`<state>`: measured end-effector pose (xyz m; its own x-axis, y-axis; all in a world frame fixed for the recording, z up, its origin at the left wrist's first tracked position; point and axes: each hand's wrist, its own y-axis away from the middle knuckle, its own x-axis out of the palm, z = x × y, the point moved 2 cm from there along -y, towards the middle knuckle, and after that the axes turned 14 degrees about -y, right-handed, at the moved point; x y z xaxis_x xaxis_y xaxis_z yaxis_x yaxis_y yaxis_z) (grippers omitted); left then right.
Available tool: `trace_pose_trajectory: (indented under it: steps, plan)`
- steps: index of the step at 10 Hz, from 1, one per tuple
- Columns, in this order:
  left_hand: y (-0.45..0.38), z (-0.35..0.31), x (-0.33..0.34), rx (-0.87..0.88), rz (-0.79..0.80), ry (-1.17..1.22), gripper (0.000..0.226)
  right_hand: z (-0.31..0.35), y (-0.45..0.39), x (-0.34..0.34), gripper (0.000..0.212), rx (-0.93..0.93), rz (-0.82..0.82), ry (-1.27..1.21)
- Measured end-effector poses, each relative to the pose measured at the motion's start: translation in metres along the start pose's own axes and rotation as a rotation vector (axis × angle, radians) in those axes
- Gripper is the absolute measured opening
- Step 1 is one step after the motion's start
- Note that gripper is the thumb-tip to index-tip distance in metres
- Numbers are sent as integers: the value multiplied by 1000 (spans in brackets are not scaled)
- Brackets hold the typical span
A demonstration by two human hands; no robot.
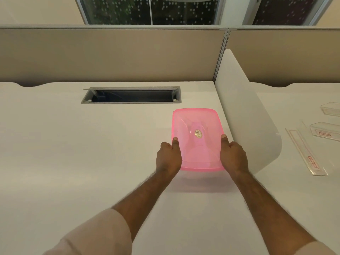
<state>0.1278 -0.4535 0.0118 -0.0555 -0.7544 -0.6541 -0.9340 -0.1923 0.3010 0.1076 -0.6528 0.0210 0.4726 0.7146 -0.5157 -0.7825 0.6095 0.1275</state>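
White surface (pixel 55 144) spreads out left of the pink container. Behind and left of the container is a cable slot (pixel 131 95) set into the surface, flap up, dark inside. A beige partition (pixel 110 56) runs along the back, well beyond the container.

Left hand (pixel 168 157) grips the container's left edge, thumb laid on top along the rim, fingers curled under and out of sight. The pink container (pixel 196 137) is translucent plastic with rounded corners. It is held between both hands over the right end of the surface. There is an oval sticker (pixel 198 133) at its middle. The near edge looks raised, with a pink glow and shadow on the surface beneath. The far edge may or may not be touching down; this angle doesn't show it. Right hand (pixel 232 156) mirrors the left, thumb on top of the right rim, fingers wrapped below.

Just right of the container and the right hand stands a white divider (pixel 244 116) with a rounded corner. Well right of the container, past the divider, are two clear boxes (pixel 325 130) and a clear ruler sleeve (pixel 309 155) with red print.

Step, as I read it: a two-handed carry, with the container either coming off the surface or about to be set on it. The next move calls for an even grip on both sides so the light box stays level. The right hand needs to stay clear of the divider. If the container is being placed, it should be flat on the surface before the thumbs let go.
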Motion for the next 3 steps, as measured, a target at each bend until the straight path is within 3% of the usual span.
trace_pose_trajectory:
  steps: [2, 3]
  plan:
    - [-3, 3, -24, 104, 32, -41, 51, 10, 3, -10, 66, -19, -38, 94]
    - [-12, 14, -60, 298, -169, -270, 56, 19, 14, -14, 66, -206, -213, 151]
